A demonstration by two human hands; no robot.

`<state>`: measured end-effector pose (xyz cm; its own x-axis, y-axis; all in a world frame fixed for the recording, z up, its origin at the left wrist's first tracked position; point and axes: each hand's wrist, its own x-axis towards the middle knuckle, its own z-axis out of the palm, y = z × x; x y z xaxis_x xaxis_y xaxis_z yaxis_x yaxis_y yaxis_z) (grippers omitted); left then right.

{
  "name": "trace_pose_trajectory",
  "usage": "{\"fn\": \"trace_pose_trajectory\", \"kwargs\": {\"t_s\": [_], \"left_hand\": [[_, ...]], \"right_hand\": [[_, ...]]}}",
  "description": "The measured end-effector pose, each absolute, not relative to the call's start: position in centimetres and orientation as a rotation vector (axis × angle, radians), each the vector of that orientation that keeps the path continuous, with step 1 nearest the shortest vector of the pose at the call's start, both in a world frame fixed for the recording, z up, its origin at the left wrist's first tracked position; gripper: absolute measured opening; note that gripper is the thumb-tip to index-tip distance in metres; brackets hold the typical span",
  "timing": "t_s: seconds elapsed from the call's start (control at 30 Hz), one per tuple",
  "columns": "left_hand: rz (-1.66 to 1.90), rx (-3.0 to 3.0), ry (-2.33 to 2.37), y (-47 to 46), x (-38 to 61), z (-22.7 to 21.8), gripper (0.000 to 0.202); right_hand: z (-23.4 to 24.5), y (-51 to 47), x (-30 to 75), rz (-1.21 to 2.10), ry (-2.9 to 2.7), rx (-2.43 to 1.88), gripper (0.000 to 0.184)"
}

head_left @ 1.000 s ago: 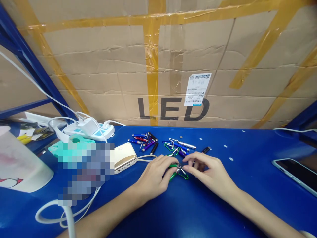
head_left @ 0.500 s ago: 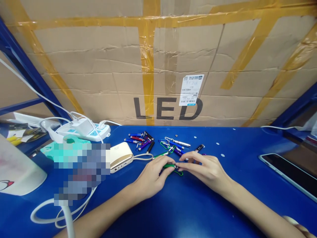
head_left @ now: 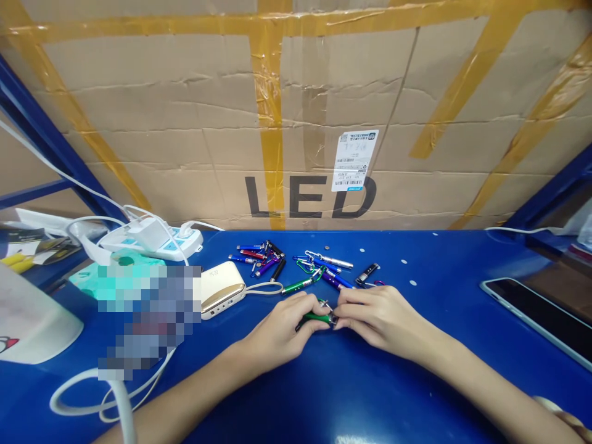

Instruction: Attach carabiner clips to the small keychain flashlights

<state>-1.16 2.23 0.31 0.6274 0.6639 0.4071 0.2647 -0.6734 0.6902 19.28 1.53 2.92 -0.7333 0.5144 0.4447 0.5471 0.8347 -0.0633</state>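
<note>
My left hand (head_left: 282, 327) is shut on a green metal mini torch keychain (head_left: 318, 318), its barrel lying across the fingertips. My right hand (head_left: 383, 316) pinches the torch's metal end and a small ring at the point where the fingertips of both hands meet. Any clip on that ring is mostly hidden by my fingers. Just beyond my hands lie a loose green torch (head_left: 298, 285) and a heap of blue, red and purple mini torches (head_left: 261, 259). Further right are a silver torch (head_left: 324, 259) and a black USB stick (head_left: 367, 274).
All this lies on a blue tabletop (head_left: 407, 382). To the left are a gold power bank (head_left: 222, 288) with a cable, a white power strip (head_left: 152, 243) and a pixelated patch (head_left: 148, 314). A smartphone (head_left: 541, 314) lies at the right. A taped cardboard box (head_left: 305, 123) stands behind.
My hands have drawn closer around the green torch, and its green clip loop no longer shows below them. The whole view has shifted slightly with my head.
</note>
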Motion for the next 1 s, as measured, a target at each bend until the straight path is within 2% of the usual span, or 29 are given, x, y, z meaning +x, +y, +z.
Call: {"fn": "trace_pose_trajectory", "kwargs": {"t_s": [0.1, 0.33, 0.63, 0.83, 1.0], "left_hand": [[0.897, 2.272, 0.712, 2.1, -1.1, 0.1, 0.008], [0.936, 2.342, 0.697, 2.1, -1.0, 0.1, 0.010], [0.987, 2.419, 0.726, 2.1, -1.1, 0.6, 0.012], [1.049, 2.376, 0.855, 2.5, -1.0, 0.4, 0.012], [1.040, 2.312, 0.970, 2.5, -1.1, 0.5, 0.013]], "right_hand": [[3.0, 1.2, 19.1, -0.083, -2.596, -0.799, 0.039], [2.8, 0.7, 18.7, 0.020, -2.619, -0.838, 0.037], [2.4, 0.6, 18.1, 0.369, -2.492, -0.998, 0.032], [2.3, 1.2, 18.2, -0.002, -2.436, -1.002, 0.036], [2.2, 1.8, 19.1, -0.337, -2.165, -0.923, 0.022]]}}
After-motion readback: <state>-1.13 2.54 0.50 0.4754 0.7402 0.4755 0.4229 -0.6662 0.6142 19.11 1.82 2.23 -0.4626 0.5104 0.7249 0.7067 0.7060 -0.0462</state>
